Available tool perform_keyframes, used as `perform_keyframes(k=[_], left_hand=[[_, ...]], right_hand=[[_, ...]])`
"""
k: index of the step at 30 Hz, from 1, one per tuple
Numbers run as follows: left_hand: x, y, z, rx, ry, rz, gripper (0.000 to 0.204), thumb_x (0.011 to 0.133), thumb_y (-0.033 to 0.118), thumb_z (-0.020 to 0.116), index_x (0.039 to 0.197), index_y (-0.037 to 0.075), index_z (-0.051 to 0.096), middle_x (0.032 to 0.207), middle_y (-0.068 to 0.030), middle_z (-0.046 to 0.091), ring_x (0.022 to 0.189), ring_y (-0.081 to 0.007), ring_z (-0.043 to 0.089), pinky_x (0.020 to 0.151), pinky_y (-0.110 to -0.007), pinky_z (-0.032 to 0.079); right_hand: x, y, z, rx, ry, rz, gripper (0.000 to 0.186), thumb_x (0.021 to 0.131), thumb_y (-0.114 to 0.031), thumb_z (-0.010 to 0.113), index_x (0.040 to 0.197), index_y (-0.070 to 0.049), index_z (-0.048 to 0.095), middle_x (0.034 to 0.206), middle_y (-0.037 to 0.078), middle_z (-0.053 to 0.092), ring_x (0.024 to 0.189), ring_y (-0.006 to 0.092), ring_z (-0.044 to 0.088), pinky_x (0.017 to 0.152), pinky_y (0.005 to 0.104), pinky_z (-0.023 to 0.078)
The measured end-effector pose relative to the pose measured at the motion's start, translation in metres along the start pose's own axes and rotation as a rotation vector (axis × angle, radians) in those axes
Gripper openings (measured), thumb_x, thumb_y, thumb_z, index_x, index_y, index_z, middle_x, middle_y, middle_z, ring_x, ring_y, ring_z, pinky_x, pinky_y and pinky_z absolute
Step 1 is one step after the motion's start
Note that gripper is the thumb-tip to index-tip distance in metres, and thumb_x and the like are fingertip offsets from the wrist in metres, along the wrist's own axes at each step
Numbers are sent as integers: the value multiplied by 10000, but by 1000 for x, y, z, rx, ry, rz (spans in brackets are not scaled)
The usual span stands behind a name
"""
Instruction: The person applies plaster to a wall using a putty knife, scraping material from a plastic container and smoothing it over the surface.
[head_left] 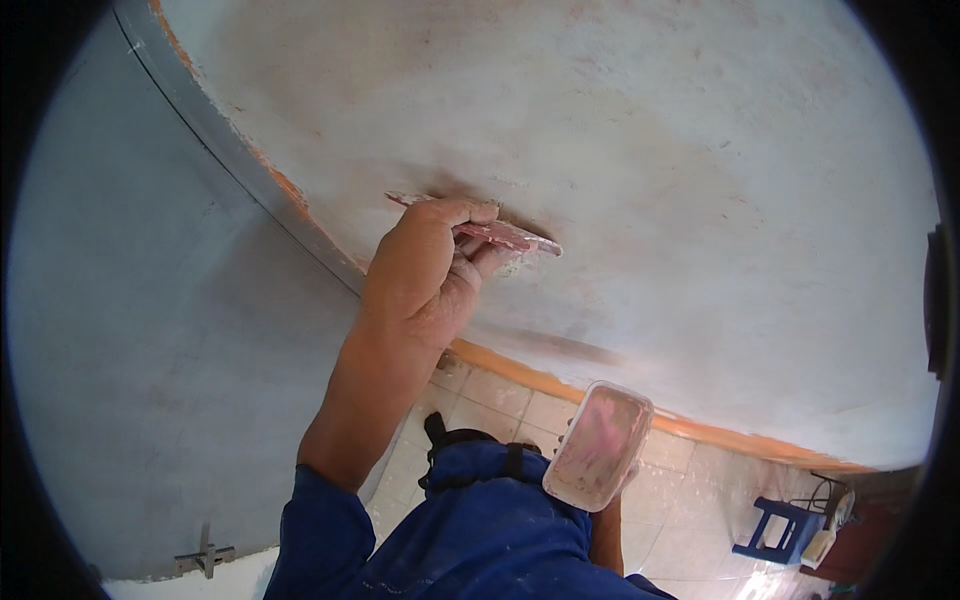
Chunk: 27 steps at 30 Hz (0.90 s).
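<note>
My left hand (420, 260) grips a thin reddish spreader blade (505, 236) crusted with pale filler, held on or very close to the pale, mottled curved surface (700, 180). My thumb lies over the blade and my fingers curl beneath it. Low in the centre, my right hand (624, 480) holds a translucent rectangular plastic tub (598, 445) with pinkish residue inside; most of that hand is hidden behind the tub.
A grey panel (150, 330) with a dark seam and a metal latch (206, 554) fills the left. Orange trim (530, 370) edges the pale surface. Below lie tiled floor (680, 510), a blue plastic stool (785, 525) and assorted items at the lower right.
</note>
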<state>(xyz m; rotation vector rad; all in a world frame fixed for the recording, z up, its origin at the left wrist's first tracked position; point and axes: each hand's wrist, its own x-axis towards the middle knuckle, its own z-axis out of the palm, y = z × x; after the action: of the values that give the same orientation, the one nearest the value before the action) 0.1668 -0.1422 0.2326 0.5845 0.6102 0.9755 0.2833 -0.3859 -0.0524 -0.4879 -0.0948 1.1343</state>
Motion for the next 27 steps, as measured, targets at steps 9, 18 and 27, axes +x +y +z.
perform_keyframes(k=[9, 18, 27], left_hand=[[-27, 20, 9, 20, 147, 142, 156, 707, -69, 526, 861, -42, 528, 831, -105, 547, 739, -207, 570, 765, -345, 498], [-11, -81, -96, 9, 169, -57, 258, 709, -65, 503, 953, 20, 493, 876, -90, 526, 808, -198, 548, 691, -316, 466], [21, -50, -67, 33, 150, -98, 121, 702, -24, 553, 816, 13, 534, 805, -62, 532, 795, -180, 519, 788, -349, 397]], right_hand=[[7, -12, 29, 38, -45, 14, 729, 707, -441, 483, 1305, -77, 282, 1254, 124, 398, 1082, 279, 464, 863, 419, 435], [-3, 2, -21, 20, 54, -13, 734, 716, -479, 472, 1300, -74, 289, 1240, 130, 410, 1077, 285, 461, 864, 417, 428], [-7, 15, -39, -12, 106, -47, 755, 739, -565, 415, 1306, -86, 275, 1189, 151, 443, 996, 316, 504, 789, 436, 466]])
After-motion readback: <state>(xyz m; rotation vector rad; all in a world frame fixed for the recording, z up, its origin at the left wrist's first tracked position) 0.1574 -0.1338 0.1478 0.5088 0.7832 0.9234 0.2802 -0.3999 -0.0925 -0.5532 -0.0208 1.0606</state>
